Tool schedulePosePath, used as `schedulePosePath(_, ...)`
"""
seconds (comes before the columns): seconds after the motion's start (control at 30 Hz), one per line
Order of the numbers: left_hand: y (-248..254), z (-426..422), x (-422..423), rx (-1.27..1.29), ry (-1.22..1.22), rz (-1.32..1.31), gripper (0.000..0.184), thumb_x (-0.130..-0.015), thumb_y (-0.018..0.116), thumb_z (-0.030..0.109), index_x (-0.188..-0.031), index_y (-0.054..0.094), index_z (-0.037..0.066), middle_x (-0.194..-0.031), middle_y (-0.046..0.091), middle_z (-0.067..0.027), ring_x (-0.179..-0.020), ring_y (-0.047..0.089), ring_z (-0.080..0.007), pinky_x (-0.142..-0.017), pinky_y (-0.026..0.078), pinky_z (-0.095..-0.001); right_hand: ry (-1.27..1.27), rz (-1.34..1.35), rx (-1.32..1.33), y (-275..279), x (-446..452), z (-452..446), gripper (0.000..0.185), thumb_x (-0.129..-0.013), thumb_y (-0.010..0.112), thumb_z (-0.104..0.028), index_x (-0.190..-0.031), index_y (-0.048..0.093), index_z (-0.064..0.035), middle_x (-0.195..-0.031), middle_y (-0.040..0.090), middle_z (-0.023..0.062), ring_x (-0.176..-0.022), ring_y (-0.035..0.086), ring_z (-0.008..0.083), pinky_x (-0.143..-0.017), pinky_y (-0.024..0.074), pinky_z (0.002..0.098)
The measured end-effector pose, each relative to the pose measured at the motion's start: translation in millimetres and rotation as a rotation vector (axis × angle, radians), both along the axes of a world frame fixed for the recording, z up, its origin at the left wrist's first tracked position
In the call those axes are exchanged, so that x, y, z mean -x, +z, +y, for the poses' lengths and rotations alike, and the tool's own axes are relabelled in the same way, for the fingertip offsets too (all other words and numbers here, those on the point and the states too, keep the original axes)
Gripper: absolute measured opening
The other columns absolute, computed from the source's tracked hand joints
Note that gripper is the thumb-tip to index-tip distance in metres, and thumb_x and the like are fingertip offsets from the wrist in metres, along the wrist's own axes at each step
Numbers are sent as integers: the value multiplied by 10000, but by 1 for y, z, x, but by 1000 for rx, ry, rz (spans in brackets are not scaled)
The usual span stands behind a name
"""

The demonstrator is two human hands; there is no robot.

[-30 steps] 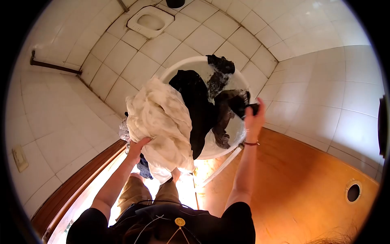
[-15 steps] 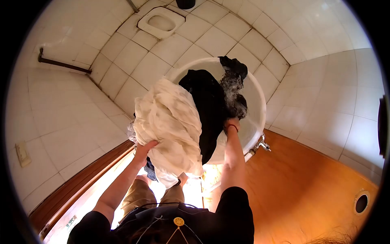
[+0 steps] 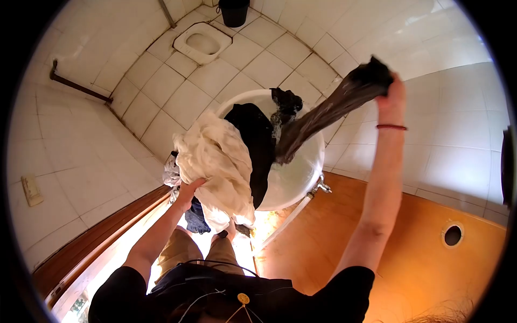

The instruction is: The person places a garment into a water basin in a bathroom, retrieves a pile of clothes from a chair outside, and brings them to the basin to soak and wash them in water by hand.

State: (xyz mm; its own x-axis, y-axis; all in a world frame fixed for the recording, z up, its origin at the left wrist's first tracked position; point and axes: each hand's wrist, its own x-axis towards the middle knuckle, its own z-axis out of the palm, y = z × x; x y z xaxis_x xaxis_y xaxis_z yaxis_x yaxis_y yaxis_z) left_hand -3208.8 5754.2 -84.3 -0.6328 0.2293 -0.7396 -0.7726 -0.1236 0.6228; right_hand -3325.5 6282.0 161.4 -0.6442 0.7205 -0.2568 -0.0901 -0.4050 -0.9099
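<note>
Crumpled cream-white cloth (image 3: 218,161), the largest piece of fabric before you, bulges over the left side of a wide, round, white tub (image 3: 293,185) with water in it. Alongside, partly covered by it in your view, a thick black cloth (image 3: 252,140) lies lengthwise across the tub. Next in size, a long, sheer, dark-brown cloth (image 3: 328,116) slants from your raised right hand (image 3: 395,97), beyond the tub's right rim, down into the tub, its lower end beside the black cloth. Below the cream cloth's left part hangs a dark-blue textured cloth (image 3: 196,218); a small, wet-looking black scrap (image 3: 286,102) sits at the tub's far rim. Your right hand is closed around the brown cloth's upper end. Your left hand (image 3: 188,195) grips the cream cloth's near-left edge, thumb on top, fingers hidden. A shiny metal tap (image 3: 322,185) shows just beside the tub's near-right rim, and a thin dark-red bracelet (image 3: 391,127) circles your right wrist.
</note>
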Motion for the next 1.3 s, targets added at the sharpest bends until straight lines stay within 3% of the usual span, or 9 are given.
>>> schedulePosePath(0.27,9,4,0,-8,-10,26,544,-689,682,121,-1167,443,17,-1053,568,-114,-908,580,-220,-790,476,-337,-89,324,-276,124,-51,-43,228,-825,474,-153,-904,577,35,-911,623,130,-833,601,226,-796,482,325)
schedulePosePath(0.57,8,2,-1,18,6,10,526,-686,679,131,-1151,460,22,-1027,578,-102,-901,582,-207,-786,472,-329,56,-386,-667,-220,-211,-136,289,-790,580,-73,-540,439,-38,-572,360,-84,-562,306,45,-486,266,225)
schedulePosePath(0.6,8,1,-1,28,9,5,526,-686,679,131,-1151,460,22,-1027,578,-102,-901,582,-207,-786,472,-329,135,-466,-553,-262,-227,-145,240,-770,601,-141,-581,536,-7,-529,484,-39,-511,445,101,-496,360,264)
schedulePosePath(0.67,7,1,0,41,-7,-17,535,-686,677,119,-1160,448,19,-1038,572,-105,-912,578,-210,-791,471,-330,574,-790,-1134,-327,-248,-151,221,-734,605,-225,-656,625,-19,-644,616,103,-637,598,248,-586,449,374)
schedulePosePath(0.77,2,1,-2,22,12,12,540,-694,673,115,-1169,435,18,-1047,567,-109,-923,573,-213,-796,469,-329,671,-1269,-1225,-353,-203,-176,231,-712,586,-268,-728,640,-44,-906,599,160,-846,578,330,-708,441,476)
schedulePosePath(0.97,5,2,0,3,24,16,544,-704,674,124,-1178,427,25,-1054,566,-102,-928,570,-207,-798,470,-327,327,-536,-1350,-354,-44,-197,488,-776,603,-257,-1164,476,10,-1130,517,207,-1008,504,374,-855,415,399)
schedulePosePath(1.1,5,1,0,6,24,15,548,-705,670,120,-1184,422,25,-1056,565,-101,-932,569,-204,-801,468,-327,781,-683,-890,-343,-5,-199,417,-721,667,-254,-996,584,48,-937,614,207,-862,589,311,-738,454,388)
schedulePosePath(1.2,11,3,4,-3,38,33,534,-704,665,115,-1176,434,23,-1053,568,-104,-926,572,-204,-798,469,-326,573,-353,-673,-258,-8,-168,277,-709,650,-211,-817,616,42,-656,603,83,-587,527,163,-552,414,286)
schedulePosePath(1.3,9,0,1,15,37,-73,494,-700,661,113,-1145,468,23,-1023,583,-109,-896,588,-215,-787,475,-331,479,-154,-324,-119,-35,-139,182,-753,646,-107,-845,603,44,-696,558,-20,-619,467,56,-552,370,197)
